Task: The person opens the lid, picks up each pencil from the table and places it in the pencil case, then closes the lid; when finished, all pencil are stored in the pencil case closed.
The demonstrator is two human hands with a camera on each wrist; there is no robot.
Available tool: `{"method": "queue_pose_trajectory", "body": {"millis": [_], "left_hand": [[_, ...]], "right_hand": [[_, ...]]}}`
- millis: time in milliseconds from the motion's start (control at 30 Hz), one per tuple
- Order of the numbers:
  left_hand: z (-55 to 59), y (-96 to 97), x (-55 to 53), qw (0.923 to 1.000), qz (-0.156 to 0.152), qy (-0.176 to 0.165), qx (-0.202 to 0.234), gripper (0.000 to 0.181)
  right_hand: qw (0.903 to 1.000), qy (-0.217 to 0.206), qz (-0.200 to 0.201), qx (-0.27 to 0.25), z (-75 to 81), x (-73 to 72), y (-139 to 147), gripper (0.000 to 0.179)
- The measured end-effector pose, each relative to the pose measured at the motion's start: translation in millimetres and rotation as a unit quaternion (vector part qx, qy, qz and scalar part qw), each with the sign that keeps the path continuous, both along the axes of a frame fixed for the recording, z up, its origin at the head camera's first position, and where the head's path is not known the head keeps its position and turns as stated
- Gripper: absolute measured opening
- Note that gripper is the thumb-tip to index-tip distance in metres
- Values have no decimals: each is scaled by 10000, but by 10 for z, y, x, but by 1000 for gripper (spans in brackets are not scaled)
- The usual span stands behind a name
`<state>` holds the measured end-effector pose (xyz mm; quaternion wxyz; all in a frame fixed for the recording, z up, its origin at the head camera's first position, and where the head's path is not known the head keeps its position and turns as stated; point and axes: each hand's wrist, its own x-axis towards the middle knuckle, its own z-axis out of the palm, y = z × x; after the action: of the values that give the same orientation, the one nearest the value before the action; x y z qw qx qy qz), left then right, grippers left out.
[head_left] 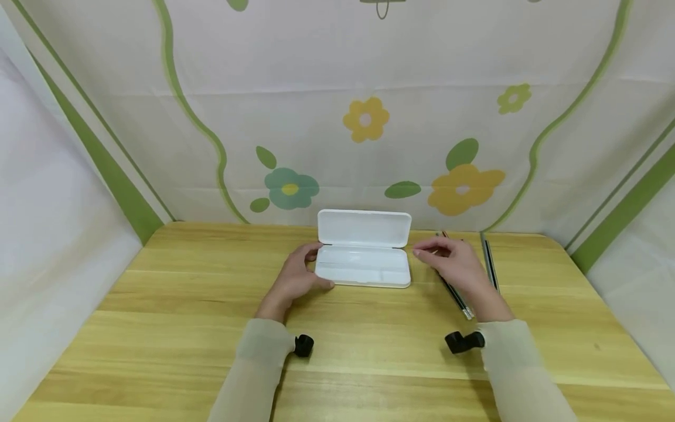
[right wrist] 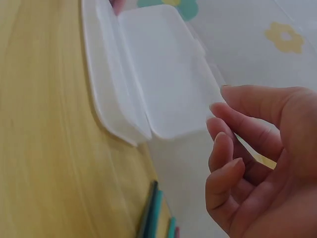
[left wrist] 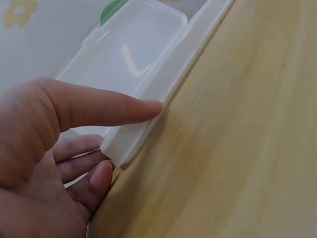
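Observation:
An empty white pencil case (head_left: 348, 272) lies on the wooden table with its lid (head_left: 364, 228) raised at the back. My left hand (head_left: 292, 275) holds the case's left end, thumb on the front edge and the other fingers around the side, as the left wrist view also shows. To the right of the case is my right hand (head_left: 456, 261), its fingers loosely bent with nothing between them. Dark pencils (head_left: 454, 295) with pale ends lie partly hidden under that hand. In the right wrist view, dark and teal pencils (right wrist: 157, 208) appear below the case's end.
Farther right, more long dark and grey sticks (head_left: 490, 261) lie near the table's back edge. A pale cloth (head_left: 316, 117) with printed flowers hangs behind the table (head_left: 200, 328), and white cloth also stands at both sides.

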<state>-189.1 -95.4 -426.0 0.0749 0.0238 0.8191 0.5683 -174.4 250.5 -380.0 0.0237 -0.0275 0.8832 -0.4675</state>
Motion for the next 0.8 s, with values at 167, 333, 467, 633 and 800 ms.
{"method": "queue_pose_trajectory", "body": {"millis": [167, 333, 467, 633, 800], "left_hand": [[6, 48, -22, 9996, 213, -195, 41, 94], [22, 82, -32, 9992, 294, -275, 73, 95], [32, 98, -25, 9990, 315, -318, 91, 95], [57, 109, -15, 9983, 383, -412, 147, 95], [66, 117, -25, 9983, 397, -399, 115, 96]], "right_hand": [[9990, -202, -350, 200, 66, 137, 296, 49], [9971, -351, -614, 273, 53, 277, 618, 55], [9958, -388, -787, 248, 3, 384, 862, 54], [9945, -368, -975, 75, -75, 498, 1133, 43], [9890, -530, -1313, -439, -161, 546, 1314, 23]]}}
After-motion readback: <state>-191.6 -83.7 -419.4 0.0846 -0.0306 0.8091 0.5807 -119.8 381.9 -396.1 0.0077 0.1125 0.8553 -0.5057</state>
